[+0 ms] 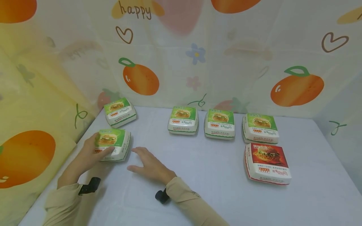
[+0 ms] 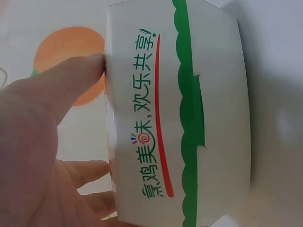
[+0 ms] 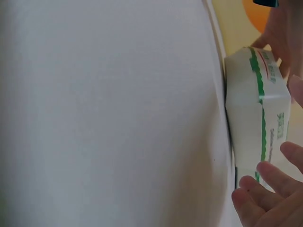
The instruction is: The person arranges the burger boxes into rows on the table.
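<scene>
At the table's left side, a green-and-white burger box sits flat with a burger picture on its lid. My left hand touches it from the left, with the thumb lying across the lid. The left wrist view shows the box's white front side with a green scalloped band, and the left thumb at the lid's edge. My right hand hovers just right of the box, fingers spread and holding nothing. In the right wrist view, the right fingers appear in front of the box.
Behind the touched box lies another green burger box, turned at an angle. Three green boxes stand along the back. A red burger box is in front of the rightmost one. Fruit-print cloth hangs behind the white table.
</scene>
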`<state>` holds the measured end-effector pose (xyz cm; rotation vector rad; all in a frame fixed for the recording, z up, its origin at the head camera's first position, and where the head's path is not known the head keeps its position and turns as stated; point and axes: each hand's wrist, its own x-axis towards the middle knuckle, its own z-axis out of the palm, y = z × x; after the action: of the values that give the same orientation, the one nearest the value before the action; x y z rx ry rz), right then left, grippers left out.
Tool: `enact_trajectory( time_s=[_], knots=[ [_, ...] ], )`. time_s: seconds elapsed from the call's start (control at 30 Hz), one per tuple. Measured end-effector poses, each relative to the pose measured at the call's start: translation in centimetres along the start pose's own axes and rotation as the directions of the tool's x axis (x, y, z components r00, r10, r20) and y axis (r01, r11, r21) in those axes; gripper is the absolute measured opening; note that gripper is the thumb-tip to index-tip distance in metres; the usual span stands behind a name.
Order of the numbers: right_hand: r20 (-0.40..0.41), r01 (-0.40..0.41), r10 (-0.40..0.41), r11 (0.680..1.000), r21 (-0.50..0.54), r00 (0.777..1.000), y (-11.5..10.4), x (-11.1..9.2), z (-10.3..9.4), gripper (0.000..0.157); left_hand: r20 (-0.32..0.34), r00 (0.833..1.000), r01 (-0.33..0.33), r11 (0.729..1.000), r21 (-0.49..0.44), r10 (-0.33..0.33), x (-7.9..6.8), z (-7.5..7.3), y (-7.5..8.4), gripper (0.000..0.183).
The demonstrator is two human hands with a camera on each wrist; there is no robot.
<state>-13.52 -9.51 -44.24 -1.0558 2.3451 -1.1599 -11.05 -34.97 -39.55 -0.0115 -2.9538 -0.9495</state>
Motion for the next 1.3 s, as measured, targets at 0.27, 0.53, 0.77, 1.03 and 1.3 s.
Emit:
enact_trajectory(
  time_s=[0.27,0.53,0.77,1.03,1.3],
  knots=[
    [0.013,-0.007,0.007,0.999,0.031,1.000,-0.3,0.1,0.5,0.070,0.022,1.000,-0.006,1.000,0.029,0.006,0.0,0.6,1.1,0.080],
    [-0.004,-0.047,0.047,0.996,0.082,0.999,-0.3,0.2,0.9,0.078,0.064,0.995,0.071,0.997,0.040,-0.074,-0.4,1.0,2.2,0.086],
    [-0.056,-0.060,0.066,0.992,0.110,0.996,-0.3,-0.1,0.7,0.078,0.037,0.998,0.059,0.998,0.038,-0.060,-0.9,1.5,2.6,0.080],
    [-0.124,-0.024,0.038,0.993,0.112,0.992,-0.1,-0.5,0.2,0.070,-0.007,0.998,0.056,0.998,0.029,-0.056,-1.3,1.5,3.9,0.079],
    [-0.191,-0.051,0.092,0.977,0.206,0.977,0.0,-1.2,-0.6,0.069,-0.042,0.999,0.025,0.999,0.028,-0.024,-1.6,2.2,4.8,0.075]
  ],
)
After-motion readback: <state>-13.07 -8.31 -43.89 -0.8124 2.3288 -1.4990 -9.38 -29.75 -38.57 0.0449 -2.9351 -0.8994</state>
